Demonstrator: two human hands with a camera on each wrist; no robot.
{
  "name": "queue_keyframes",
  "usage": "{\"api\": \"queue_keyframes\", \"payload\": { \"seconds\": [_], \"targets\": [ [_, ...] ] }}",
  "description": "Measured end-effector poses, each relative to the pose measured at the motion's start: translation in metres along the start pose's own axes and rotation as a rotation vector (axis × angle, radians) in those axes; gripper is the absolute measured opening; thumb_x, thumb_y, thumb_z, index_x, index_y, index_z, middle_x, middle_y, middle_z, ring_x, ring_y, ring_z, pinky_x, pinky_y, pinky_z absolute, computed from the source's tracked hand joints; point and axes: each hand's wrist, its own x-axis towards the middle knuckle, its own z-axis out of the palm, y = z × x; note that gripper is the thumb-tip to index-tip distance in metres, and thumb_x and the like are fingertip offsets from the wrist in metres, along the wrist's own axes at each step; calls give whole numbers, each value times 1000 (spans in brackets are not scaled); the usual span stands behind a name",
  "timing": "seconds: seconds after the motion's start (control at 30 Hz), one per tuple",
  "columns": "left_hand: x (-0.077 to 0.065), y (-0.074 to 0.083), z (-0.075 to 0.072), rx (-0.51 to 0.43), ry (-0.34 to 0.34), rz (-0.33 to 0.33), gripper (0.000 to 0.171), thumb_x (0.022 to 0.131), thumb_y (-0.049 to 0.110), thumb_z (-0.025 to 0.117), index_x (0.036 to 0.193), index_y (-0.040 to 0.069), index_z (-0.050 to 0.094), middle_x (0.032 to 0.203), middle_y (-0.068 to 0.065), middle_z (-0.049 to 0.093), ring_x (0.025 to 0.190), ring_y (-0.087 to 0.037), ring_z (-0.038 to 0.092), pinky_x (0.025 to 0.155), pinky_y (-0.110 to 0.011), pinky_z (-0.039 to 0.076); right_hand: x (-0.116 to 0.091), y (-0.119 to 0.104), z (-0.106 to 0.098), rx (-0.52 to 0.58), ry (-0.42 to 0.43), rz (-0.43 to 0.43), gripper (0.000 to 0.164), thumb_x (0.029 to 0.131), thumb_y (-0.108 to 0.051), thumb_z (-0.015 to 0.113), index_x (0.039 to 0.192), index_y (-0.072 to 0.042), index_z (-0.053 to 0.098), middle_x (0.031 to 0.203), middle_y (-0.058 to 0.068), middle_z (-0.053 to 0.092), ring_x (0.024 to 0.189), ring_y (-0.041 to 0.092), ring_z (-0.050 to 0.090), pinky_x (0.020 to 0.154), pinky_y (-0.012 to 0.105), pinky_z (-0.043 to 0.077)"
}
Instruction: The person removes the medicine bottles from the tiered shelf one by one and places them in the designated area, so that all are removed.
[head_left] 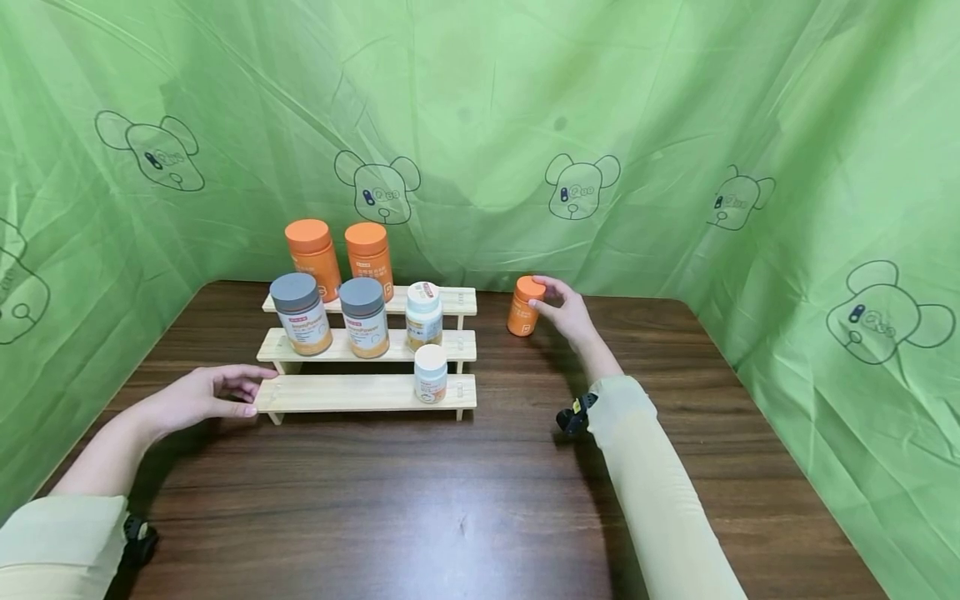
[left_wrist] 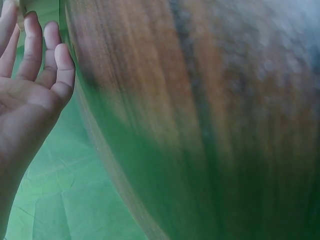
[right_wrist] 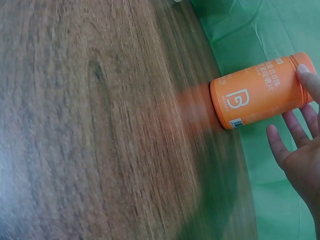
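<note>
Pinching the small orange bottle (head_left: 522, 318) by its orange lid (head_left: 526, 287) with the right hand (head_left: 567, 315). Found to the right of the wooden three-step rack (head_left: 460, 342), about upright, on or just above the dark wooden table (head_left: 390, 483); cannot tell if touching. Holding the left end of the bottom board (head_left: 337, 392) between thumb and finger with the left hand (head_left: 193, 400), maybe to keep the rack still. Probably at the picking-up step. Next, likely to need a firm pinch, a straight lift, and care not to bump the little white bottle (head_left: 431, 375) at the board's right end.

Orange bottle (right_wrist: 257, 91): "B" (large, white).
</note>
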Motion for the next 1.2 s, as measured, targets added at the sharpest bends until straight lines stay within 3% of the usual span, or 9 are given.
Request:
{"api": "queue_keyframes", "payload": {
  "seconds": [0.23,0.7,0.97,1.2],
  "targets": [
    [-1,-1,0,3,9,-9,57,81,24,74,132,9,53,98,-4,65,90,-6,59,74,-20,46,-10,-20,2,10,-7,-4,50,86,-8,68,132,-3,52,120,18,55,112,27,49,91,36,40],
    [2,0,0,63,21,10,55,80,28,75,130,13,56,96,1,67,90,-7,60,77,-20,45,-1,-10,-10,31,3,-24,53,87,-16,69,135,-7,50,139,14,49,128,24,44,104,42,34],
    [0,3,0,55,31,19,54,81,25,75,129,11,56,95,1,67,89,-6,60,75,-20,44,-14,-54,-14,60,-17,-24,52,86,-5,66,135,0,48,139,19,47,131,32,39,107,49,30],
    [-3,5,2,43,37,16,54,81,23,75,129,9,56,94,-1,66,88,-8,60,74,-19,44,-22,-80,-15,-37,-77,-6,57,88,-12,65,140,-6,43,144,13,42,135,27,35,108,45,30]
  ]
}}
